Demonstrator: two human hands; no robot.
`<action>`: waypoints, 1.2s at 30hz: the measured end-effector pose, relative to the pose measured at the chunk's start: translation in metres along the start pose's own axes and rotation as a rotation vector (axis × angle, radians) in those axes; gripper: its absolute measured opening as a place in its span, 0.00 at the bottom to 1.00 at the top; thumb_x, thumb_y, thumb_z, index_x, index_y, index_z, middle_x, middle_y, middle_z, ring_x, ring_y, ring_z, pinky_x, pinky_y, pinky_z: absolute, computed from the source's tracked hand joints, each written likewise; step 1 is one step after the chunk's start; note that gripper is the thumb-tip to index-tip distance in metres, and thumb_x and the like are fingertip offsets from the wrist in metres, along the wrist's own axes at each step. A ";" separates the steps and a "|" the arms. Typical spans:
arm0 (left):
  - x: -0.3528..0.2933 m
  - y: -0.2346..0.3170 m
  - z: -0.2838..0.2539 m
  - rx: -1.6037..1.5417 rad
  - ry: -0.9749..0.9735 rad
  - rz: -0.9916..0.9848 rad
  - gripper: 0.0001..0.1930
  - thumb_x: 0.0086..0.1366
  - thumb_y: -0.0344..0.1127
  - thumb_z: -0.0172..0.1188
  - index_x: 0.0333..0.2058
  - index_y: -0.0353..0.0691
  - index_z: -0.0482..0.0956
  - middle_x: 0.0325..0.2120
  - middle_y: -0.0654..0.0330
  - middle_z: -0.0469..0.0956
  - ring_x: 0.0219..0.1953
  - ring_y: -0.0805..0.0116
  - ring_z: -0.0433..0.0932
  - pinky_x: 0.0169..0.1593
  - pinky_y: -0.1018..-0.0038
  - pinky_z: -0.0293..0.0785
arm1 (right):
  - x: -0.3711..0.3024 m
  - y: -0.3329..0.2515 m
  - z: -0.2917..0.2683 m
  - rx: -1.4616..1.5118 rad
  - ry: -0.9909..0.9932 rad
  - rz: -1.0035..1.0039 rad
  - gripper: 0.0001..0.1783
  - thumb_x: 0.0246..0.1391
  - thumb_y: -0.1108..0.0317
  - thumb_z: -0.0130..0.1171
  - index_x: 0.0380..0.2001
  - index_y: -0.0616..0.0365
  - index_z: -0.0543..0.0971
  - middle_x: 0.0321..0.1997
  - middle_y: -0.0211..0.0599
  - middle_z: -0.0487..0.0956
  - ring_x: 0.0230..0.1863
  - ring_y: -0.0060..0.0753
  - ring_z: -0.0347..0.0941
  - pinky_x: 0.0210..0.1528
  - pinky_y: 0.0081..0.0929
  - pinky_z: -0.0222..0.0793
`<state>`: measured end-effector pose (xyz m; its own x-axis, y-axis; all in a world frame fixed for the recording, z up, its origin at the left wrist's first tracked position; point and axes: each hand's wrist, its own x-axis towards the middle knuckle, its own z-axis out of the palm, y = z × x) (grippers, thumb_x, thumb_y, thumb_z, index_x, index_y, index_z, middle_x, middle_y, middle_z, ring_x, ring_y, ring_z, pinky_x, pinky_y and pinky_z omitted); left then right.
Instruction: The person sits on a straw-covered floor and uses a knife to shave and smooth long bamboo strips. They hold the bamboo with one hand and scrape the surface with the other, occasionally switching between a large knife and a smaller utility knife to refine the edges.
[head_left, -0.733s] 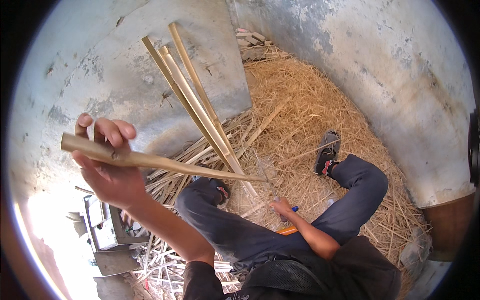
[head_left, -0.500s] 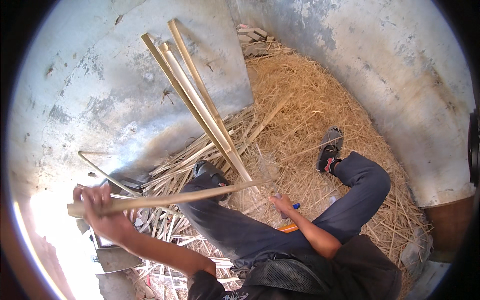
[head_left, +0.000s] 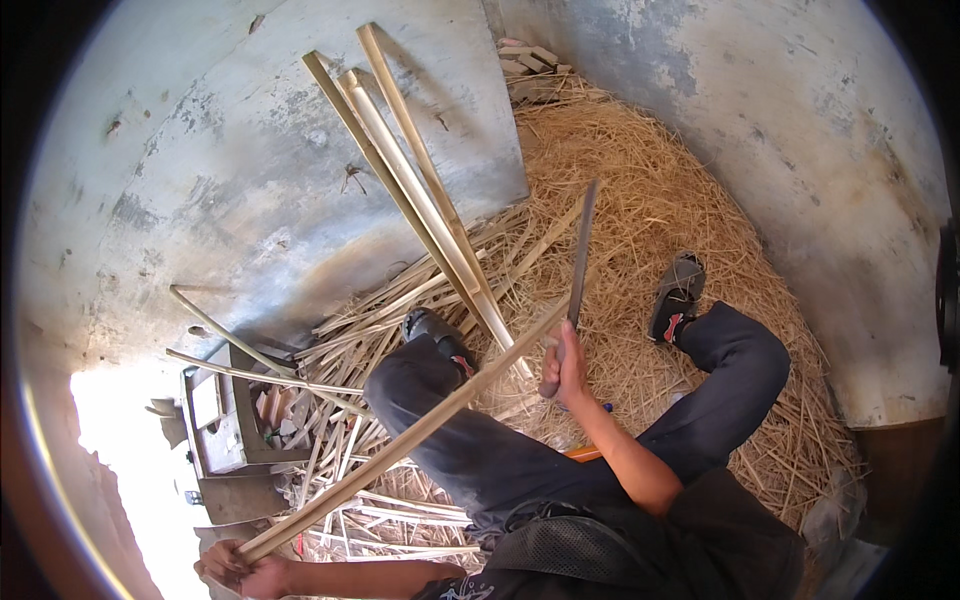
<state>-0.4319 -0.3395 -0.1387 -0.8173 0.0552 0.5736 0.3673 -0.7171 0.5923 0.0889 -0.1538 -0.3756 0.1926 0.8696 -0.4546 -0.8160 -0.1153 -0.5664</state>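
Blown-out glare at lower left

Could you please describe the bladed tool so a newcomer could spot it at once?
Start at the straw pile against the grey wall, then come down to the right hand between the bent knees. That hand grips the bladed tool, its tip pointing up the picture. Its straight, dark blade sets it apart from the pale strips nearby.
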 end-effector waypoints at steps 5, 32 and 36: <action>-0.022 -0.029 -0.048 -0.100 -0.111 -0.232 0.18 0.78 0.38 0.51 0.57 0.29 0.71 0.38 0.55 0.72 0.35 0.65 0.72 0.60 0.59 0.71 | 0.032 -0.054 0.042 -0.065 -0.086 -0.182 0.18 0.67 0.56 0.69 0.27 0.47 0.73 0.14 0.15 0.62 0.11 0.12 0.57 0.13 0.18 0.51; -0.278 -0.071 0.211 0.177 -1.649 -1.288 0.20 0.84 0.50 0.49 0.36 0.40 0.73 0.23 0.70 0.67 0.21 0.83 0.63 0.23 0.81 0.61 | 0.023 -0.238 0.113 -1.183 -0.394 -0.814 0.17 0.65 0.55 0.68 0.27 0.55 0.79 0.13 0.21 0.68 0.11 0.19 0.60 0.16 0.29 0.58; -0.303 -0.038 0.217 0.168 -1.644 -1.193 0.19 0.84 0.51 0.48 0.37 0.42 0.72 0.21 0.72 0.66 0.19 0.84 0.59 0.21 0.81 0.55 | -0.002 -0.211 0.078 -1.668 -0.450 -1.095 0.09 0.55 0.64 0.71 0.29 0.55 0.81 0.13 0.31 0.74 0.12 0.31 0.71 0.18 0.35 0.66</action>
<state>-0.1018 -0.1782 -0.2120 0.4215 0.8712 -0.2517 0.1696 0.1970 0.9656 0.2180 -0.0941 -0.2012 -0.1792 0.8693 0.4607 0.7595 0.4199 -0.4968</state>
